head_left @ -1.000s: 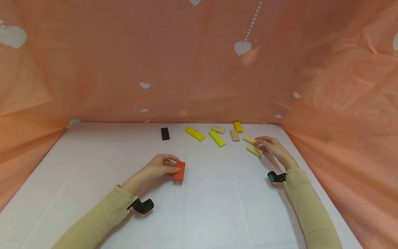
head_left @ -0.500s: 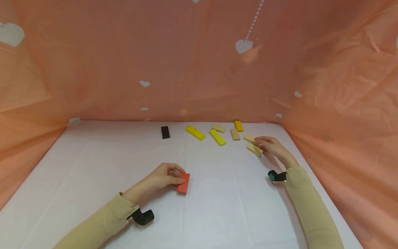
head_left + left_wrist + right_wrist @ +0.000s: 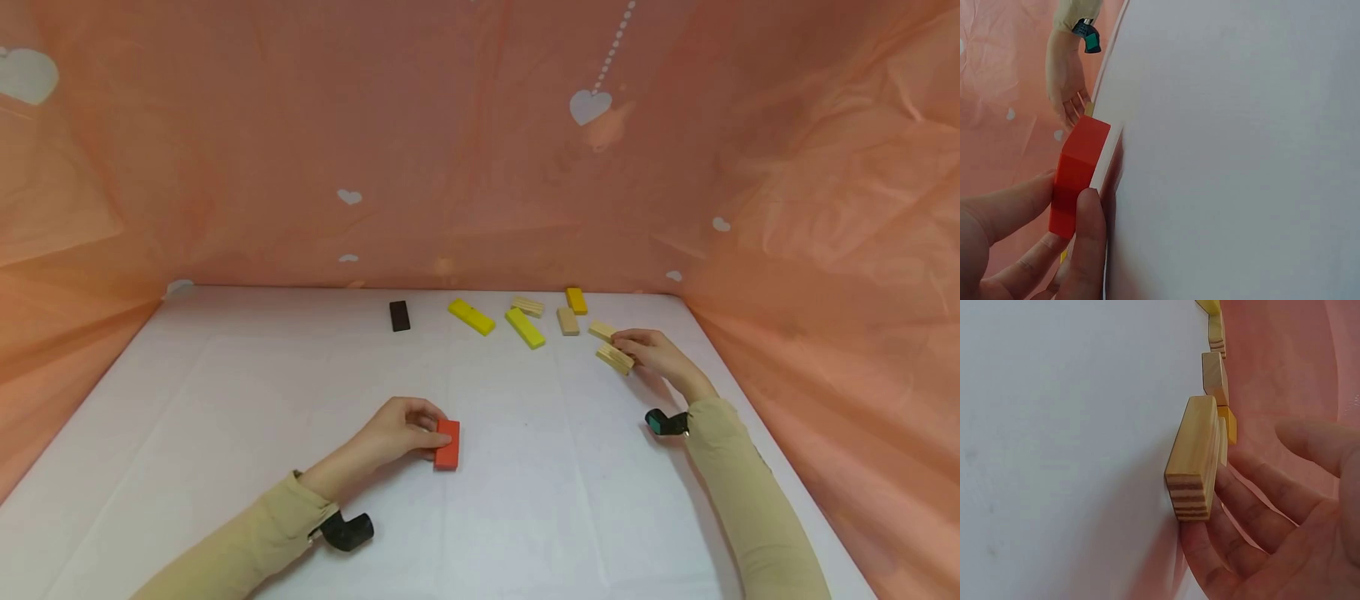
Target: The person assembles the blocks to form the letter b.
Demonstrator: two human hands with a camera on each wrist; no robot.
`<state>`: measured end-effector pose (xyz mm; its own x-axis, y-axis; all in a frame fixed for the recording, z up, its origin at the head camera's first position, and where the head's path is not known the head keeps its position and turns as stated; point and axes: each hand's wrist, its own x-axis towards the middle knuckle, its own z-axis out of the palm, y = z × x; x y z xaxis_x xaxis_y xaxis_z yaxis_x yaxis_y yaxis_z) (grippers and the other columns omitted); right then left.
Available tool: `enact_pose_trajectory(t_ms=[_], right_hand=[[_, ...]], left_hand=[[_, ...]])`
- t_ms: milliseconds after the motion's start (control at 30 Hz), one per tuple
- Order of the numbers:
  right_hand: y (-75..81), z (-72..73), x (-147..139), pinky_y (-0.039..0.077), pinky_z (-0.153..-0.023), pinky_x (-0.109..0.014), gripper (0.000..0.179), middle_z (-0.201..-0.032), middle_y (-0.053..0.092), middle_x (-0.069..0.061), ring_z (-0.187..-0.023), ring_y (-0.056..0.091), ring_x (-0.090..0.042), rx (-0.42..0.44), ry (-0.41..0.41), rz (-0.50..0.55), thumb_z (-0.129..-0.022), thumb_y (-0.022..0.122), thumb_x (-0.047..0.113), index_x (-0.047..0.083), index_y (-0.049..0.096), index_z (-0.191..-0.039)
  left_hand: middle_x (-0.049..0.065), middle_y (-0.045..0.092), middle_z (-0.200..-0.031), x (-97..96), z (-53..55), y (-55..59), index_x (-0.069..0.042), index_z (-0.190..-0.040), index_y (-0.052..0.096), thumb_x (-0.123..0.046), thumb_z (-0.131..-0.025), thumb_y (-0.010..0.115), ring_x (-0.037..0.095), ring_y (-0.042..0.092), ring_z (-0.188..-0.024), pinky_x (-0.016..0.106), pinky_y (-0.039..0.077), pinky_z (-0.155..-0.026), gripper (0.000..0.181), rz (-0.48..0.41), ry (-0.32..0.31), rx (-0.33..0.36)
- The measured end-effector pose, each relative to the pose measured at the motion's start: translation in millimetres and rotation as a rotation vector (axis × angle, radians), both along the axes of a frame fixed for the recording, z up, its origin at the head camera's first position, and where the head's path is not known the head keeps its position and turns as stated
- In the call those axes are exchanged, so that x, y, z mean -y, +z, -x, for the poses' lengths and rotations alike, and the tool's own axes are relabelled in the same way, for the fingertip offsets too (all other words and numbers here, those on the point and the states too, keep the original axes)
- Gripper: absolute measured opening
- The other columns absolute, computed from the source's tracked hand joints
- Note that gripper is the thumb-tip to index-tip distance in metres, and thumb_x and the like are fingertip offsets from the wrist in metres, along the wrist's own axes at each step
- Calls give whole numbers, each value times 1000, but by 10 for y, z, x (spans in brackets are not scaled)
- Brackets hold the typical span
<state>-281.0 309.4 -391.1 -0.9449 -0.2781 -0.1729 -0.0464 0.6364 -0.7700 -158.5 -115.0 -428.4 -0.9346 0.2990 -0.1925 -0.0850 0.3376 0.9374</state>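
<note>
My left hand [image 3: 393,433] pinches a red block [image 3: 447,454] between thumb and fingers over the middle of the white table. In the left wrist view the red block [image 3: 1079,165] stands out past the fingertips, its shadow close by on the cloth. Farther off at the right, my right hand [image 3: 662,358] has its fingers beside two plain wood blocks, a nearer one [image 3: 615,360] and one behind it [image 3: 602,331]. The right wrist view shows the thumb held away and loosely extended fingers at the end of the nearer wood block [image 3: 1191,444].
Along the table's back lie a black block [image 3: 400,317], two yellow blocks, one left [image 3: 471,317] and one right [image 3: 525,328], two more wood blocks [image 3: 567,322] and an orange-yellow block [image 3: 576,301]. An orange curtain [image 3: 450,167] with hearts closes off the back and sides.
The left hand has brought the red block nearer to me and slightly right, then turned it a little straighter. My right hand has hardly moved, and the other blocks lie as before.
</note>
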Motion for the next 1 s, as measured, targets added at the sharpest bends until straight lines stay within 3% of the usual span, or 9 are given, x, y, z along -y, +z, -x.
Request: enact_pose_trajectory(t_ms=[200, 567, 833, 1000], right_hand=[[-19, 27, -17, 49, -81, -28, 41, -131, 51, -23, -101, 49, -26, -16, 22, -40, -99, 53, 23, -4, 52, -131], [-16, 21, -18, 53, -81, -30, 45, -127, 55, -24, -111, 52, -34, -10, 45, -67, -94, 62, 20, -4, 52, -132], [-14, 26, -10, 53, -86, -34, 43, -126, 55, -26, -114, 52, -39, -45, 64, -100, -93, 63, 12, -7, 52, -130], [-9, 31, 8, 53, -84, -29, 42, -125, 56, -26, -113, 53, -38, -56, 65, -118, -93, 64, 13, -7, 54, -128]], left_hand=[[8, 62, -84, -40, -17, 17, 2, -100, 68, -6, -76, 80, 18, 62, -69, 30, 58, -63, 28, -9, 36, 12], [9, 62, -78, -79, -15, 38, 4, -101, 69, -3, -73, 82, 19, 63, -65, 33, 60, -60, 31, -16, 64, 28], [9, 62, -72, -48, -31, 19, 8, -105, 66, 0, -75, 79, 21, 65, -56, 33, 60, -58, 33, -37, 32, 22], [9, 61, -72, -39, -39, 24, 7, -103, 65, -1, -75, 80, 21, 65, -57, 33, 60, -58, 33, -35, 36, 12]])
